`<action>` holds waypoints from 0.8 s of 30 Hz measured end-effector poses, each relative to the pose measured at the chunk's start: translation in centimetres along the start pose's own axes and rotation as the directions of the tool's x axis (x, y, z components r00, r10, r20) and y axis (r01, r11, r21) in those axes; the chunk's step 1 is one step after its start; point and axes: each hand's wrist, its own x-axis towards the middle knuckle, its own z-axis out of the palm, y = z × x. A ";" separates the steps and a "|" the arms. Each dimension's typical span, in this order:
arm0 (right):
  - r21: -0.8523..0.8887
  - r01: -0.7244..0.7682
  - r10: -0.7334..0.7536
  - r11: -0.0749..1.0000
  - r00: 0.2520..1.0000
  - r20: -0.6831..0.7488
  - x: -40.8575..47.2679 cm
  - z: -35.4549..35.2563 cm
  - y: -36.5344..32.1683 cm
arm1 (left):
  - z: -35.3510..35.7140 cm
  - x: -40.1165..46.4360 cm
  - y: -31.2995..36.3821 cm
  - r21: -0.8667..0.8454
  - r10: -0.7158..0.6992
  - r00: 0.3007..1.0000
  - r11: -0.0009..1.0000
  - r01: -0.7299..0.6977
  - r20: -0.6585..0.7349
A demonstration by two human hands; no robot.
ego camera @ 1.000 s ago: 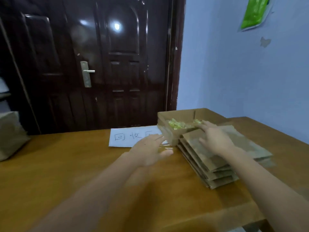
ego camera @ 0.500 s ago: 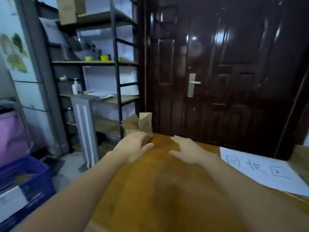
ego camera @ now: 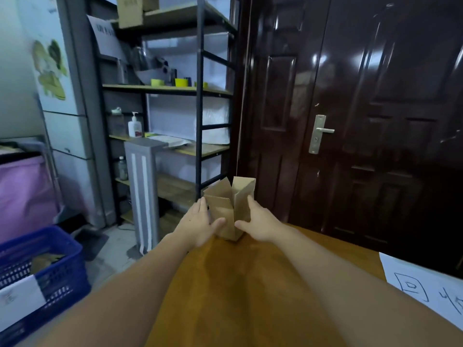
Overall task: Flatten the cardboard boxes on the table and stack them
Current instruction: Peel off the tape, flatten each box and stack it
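Head view: an open-topped cardboard box [ego camera: 229, 211] stands upright at the far corner of the desk [ego camera: 250, 284]. The left hand [ego camera: 198, 225] and right hand [ego camera: 260, 225] clasp its opposite sides, thumbs across the front. Risk: uneven squeezing could push the box off the desk edge.

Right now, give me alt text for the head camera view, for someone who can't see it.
Two bare hands hold a small open cardboard box standing at the far corner of a wooden table, the left hand on its left side and the right hand on its right. Behind are a dark door and a metal shelf; a blue basket sits on the floor at left.
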 end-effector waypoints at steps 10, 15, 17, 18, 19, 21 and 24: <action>0.276 -0.040 0.065 0.960 0.995 -0.080 -2.5 1.3 2.0 | 2.5 -3.0 4.0 -0.183 0.140 0.987 0.971 -0.151 -0.075; 0.379 -0.024 0.105 0.925 0.975 -0.195 -9.0 -1.3 4.1 | 4.1 -7.3 10.0 -0.263 0.159 0.984 0.949 -0.175 -0.081; 0.420 -0.023 0.140 0.907 0.958 -0.250 -12.1 -2.4 5.2 | 5.0 -9.5 12.6 -0.283 0.181 0.981 0.939 -0.193 -0.069; 0.436 -0.025 0.156 0.900 0.951 -0.267 -13.7 -2.8 5.8 | 5.5 -10.7 13.7 -0.301 0.201 0.978 0.930 -0.209 -0.058; 0.450 -0.024 0.167 0.893 0.945 -0.281 -15.2 -3.2 6.5 | 5.9 -11.8 14.9 -0.322 0.229 0.972 0.917 -0.233 -0.052; 0.472 -0.031 0.190 0.881 0.937 -0.293 -18.3 -3.8 7.7 | 6.6 -13.9 17.1 -0.363 0.267 0.963 0.894 -0.264 -0.043; 0.479 -0.059 0.229 0.876 0.925 -0.304 -23.0 -4.4 9.5 | 7.6 -16.6 20.1 -0.392 0.297 0.954 0.874 -0.288 -0.040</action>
